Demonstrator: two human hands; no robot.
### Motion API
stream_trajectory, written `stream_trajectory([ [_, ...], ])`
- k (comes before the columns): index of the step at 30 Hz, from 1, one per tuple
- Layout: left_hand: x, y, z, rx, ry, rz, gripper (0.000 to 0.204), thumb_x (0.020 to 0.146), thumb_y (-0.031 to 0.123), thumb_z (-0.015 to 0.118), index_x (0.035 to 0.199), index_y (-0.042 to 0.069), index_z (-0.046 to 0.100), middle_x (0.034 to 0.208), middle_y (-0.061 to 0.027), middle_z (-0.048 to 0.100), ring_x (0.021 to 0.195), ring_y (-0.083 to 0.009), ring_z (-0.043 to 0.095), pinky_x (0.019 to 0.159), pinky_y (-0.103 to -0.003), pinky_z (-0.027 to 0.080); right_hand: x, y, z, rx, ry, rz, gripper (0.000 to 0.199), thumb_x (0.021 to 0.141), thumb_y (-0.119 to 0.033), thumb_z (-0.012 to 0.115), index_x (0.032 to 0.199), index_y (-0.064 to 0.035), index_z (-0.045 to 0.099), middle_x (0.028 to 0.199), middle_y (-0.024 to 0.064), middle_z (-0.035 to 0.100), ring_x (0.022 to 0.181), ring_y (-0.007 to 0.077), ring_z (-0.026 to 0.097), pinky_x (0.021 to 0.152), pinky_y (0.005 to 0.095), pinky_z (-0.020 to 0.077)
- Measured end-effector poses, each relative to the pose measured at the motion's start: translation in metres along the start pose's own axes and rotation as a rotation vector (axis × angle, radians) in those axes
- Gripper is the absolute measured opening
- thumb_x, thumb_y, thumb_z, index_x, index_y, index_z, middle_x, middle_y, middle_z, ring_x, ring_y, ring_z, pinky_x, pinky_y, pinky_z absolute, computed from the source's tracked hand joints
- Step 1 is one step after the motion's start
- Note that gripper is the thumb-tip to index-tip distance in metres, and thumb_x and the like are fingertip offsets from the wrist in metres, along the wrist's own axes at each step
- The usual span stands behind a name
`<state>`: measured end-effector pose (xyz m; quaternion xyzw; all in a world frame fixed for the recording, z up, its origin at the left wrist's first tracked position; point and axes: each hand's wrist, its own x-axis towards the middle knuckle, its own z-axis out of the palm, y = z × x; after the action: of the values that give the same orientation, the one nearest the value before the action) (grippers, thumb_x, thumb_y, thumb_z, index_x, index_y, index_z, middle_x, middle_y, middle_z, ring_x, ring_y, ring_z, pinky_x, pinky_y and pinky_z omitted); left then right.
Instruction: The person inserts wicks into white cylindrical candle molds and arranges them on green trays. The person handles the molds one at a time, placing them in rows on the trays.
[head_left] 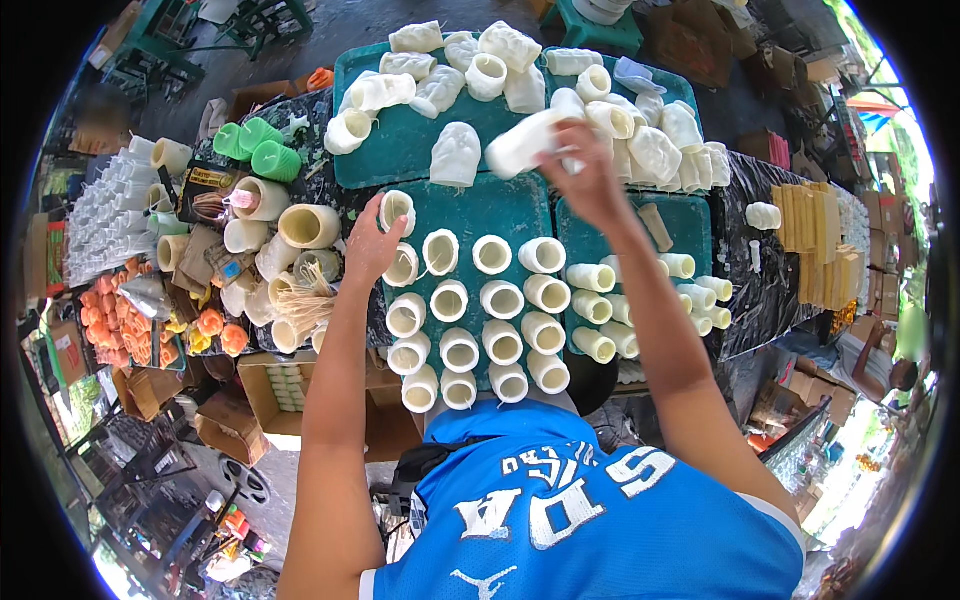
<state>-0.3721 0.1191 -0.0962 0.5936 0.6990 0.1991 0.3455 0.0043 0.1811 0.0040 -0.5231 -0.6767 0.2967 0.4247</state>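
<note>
Flat teal plastic tray on a black-patterned table, cluttered workshop around; beyond rows of hollow off-white waxy cylinders, bare tray lies between the hands; hands apart, left hand gripping a rim-side ivory cylinder, raised right hand clasping a blurred white waxy piece

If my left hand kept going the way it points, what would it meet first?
Your left hand would first meet the cream, hollow, waxy-looking cylinder it seems to grasp; exact depth is unclear.
</note>
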Motion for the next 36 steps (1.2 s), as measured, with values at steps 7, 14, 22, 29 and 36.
stream_trajectory([
  [7, -0.003, 0.003, 0.001, -0.081, 0.008, -0.053, 0.063, 0.104, 0.040, 0.070, 0.154, 0.005, 0.057, 0.149, -0.0231, 0.066, 0.138, -0.0406, 0.063, 0.117, -0.048, 0.048, -0.011, -0.020, 0.122, -0.025, -0.404, -0.205, 0.025, 0.092, -0.008, 0.083, 0.100, -0.0002, 0.061, 0.108, 0.0150, 0.068, 0.100, 0.0399, 0.070, 0.084, 0.0463, 0.0567],
  [14, -0.007, -0.003, 0.015, -0.037, 0.079, -0.051, 0.064, 0.106, 0.039, 0.067, 0.153, -0.004, 0.054, 0.149, -0.0279, 0.063, 0.139, -0.0436, 0.060, 0.118, -0.049, 0.046, -0.019, 0.005, 0.140, -0.133, -0.448, -0.366, 0.024, 0.090, -0.013, 0.086, 0.098, -0.0034, 0.065, 0.119, 0.0111, 0.067, 0.102, 0.0339, 0.071, 0.085, 0.0425, 0.0595],
  [22, -0.018, 0.024, 0.015, 0.171, 0.367, 0.263, 0.059, 0.099, 0.026, 0.075, 0.148, 0.000, 0.057, 0.150, -0.0259, 0.060, 0.138, -0.0432, 0.058, 0.120, -0.052, 0.042, -0.029, -0.010, 0.128, -0.250, -0.470, -0.240, 0.024, 0.095, -0.029, 0.082, 0.108, -0.0107, 0.074, 0.132, 0.0087, 0.068, 0.109, 0.0357, 0.074, 0.090, 0.0471, 0.0616],
  [29, -0.003, 0.034, 0.008, 0.283, 0.136, 0.260, 0.071, 0.086, 0.031, 0.087, 0.147, 0.005, 0.061, 0.157, -0.0229, 0.055, 0.148, -0.0422, 0.048, 0.125, -0.056, 0.034, -0.009, -0.017, 0.150, -0.390, -0.679, 0.504, 0.042, 0.094, -0.037, 0.074, 0.125, -0.0094, 0.078, 0.129, 0.0172, 0.078, 0.115, 0.0408, 0.075, 0.098, 0.0507, 0.0605],
  [36, -0.012, 0.052, 0.005, 0.021, 0.246, 0.385, 0.060, 0.094, 0.011, 0.075, 0.151, 0.002, 0.057, 0.161, -0.0230, 0.054, 0.151, -0.0401, 0.048, 0.128, -0.050, 0.035, -0.023, 0.000, 0.139, -0.134, -0.289, 0.314, 0.034, 0.092, -0.019, 0.067, 0.119, -0.0044, 0.083, 0.097, 0.0215, 0.080, 0.089, 0.0347, 0.079, 0.085, 0.0432, 0.0616],
])
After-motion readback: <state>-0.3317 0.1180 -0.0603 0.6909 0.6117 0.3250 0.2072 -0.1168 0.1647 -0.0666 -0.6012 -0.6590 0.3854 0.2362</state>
